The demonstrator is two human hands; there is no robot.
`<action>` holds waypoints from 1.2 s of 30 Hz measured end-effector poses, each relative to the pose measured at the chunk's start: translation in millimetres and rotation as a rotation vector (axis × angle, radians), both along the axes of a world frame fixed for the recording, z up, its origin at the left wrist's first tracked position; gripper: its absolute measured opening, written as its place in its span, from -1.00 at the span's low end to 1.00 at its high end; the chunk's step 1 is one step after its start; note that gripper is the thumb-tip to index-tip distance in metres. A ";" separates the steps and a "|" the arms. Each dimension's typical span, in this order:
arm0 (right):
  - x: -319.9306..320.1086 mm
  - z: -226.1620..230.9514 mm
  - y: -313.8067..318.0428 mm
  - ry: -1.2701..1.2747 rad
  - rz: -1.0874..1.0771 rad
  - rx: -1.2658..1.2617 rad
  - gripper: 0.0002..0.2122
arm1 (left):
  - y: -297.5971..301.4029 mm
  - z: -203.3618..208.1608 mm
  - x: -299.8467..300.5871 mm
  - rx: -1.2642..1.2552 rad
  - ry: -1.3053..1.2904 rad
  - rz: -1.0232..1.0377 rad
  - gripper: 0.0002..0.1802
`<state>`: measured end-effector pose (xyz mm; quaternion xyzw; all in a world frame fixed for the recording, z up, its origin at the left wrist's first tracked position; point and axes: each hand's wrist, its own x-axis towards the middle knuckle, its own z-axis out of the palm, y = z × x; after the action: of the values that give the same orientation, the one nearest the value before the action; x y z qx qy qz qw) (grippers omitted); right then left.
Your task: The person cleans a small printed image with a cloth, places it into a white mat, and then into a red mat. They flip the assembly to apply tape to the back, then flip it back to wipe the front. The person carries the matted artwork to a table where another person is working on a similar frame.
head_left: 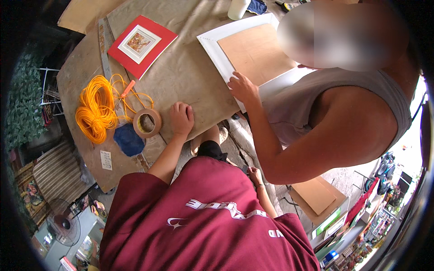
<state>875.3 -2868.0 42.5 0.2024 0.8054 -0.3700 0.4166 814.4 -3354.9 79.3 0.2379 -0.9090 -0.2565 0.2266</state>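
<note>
My left hand point(182, 118) rests on the table near its edge, fingers curled and together, with nothing visible in them. Just left of it a roll of brown tape point(154, 118) lies flat, partly over a dark blue cloth point(128, 140). Down by my right side, my right hand point(255, 176) is closed around a small dark object point(245, 169) too little seen to name. A co-worker's hand point(244, 88) touches the lower left edge of a white frame-like board point(211, 45), on which a brown panel point(253, 52) lies.
The table point(199, 83) also bears a bundle of orange cord point(97, 108), an orange-handled cutter point(128, 89), a metal ruler point(104, 49) and a red-matted picture point(159, 34). The co-worker point(348, 117) leans in from the right. Brown boards point(314, 196) stand lower right; a fan point(63, 223) lower left.
</note>
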 end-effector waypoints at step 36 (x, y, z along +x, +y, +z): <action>-24.6 -21.1 -18.3 0.067 0.186 0.013 -0.76 | -0.8 -8.1 1.6 0.045 -0.048 0.009 -0.83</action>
<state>850.7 -2886.3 21.4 0.1171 0.8364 -0.3313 0.4207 816.0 -3355.6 71.2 0.2532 -0.9070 -0.2701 0.2007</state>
